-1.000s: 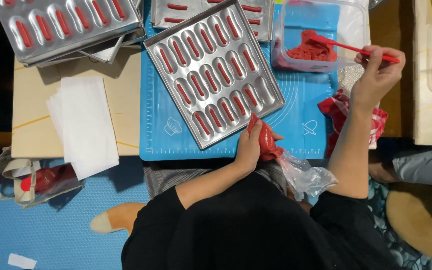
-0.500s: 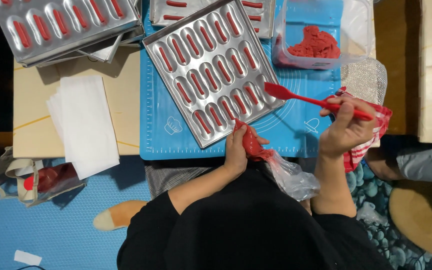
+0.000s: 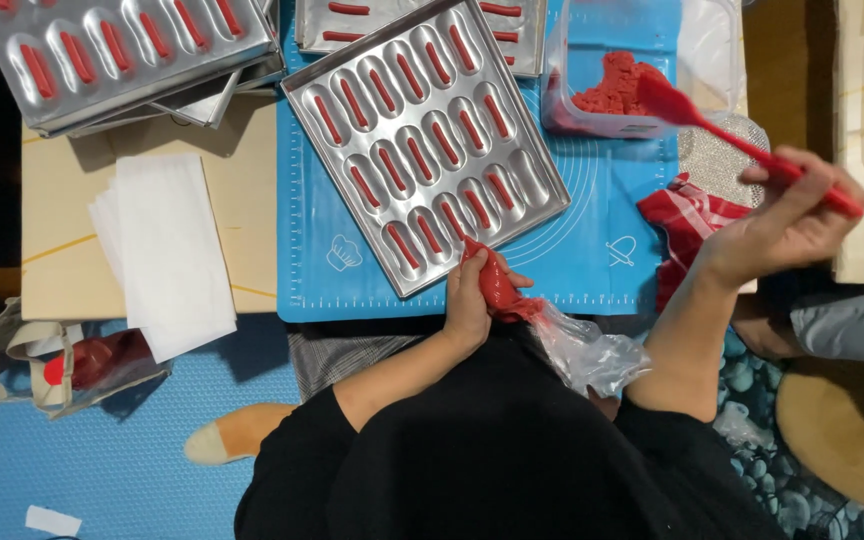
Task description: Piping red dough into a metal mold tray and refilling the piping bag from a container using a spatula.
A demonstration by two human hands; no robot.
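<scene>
Red paste fills the piping bag gripped in the left hand, tip toward the metal tray; the right hand holds a red spatula pointing at the tub.

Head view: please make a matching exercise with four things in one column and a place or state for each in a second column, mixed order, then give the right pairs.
Things:
1. piping bag
2. red spatula
3. white paper sheets
4. clear container

Places or states:
A. lies on the tan board, left of the blue mat
B. gripped by the left hand, tip at the tray's near edge
C. stands on the blue mat, holding red paste
D. held in the right hand, blade over the paste

Pairs: 1-B, 2-D, 3-A, 4-C
</scene>
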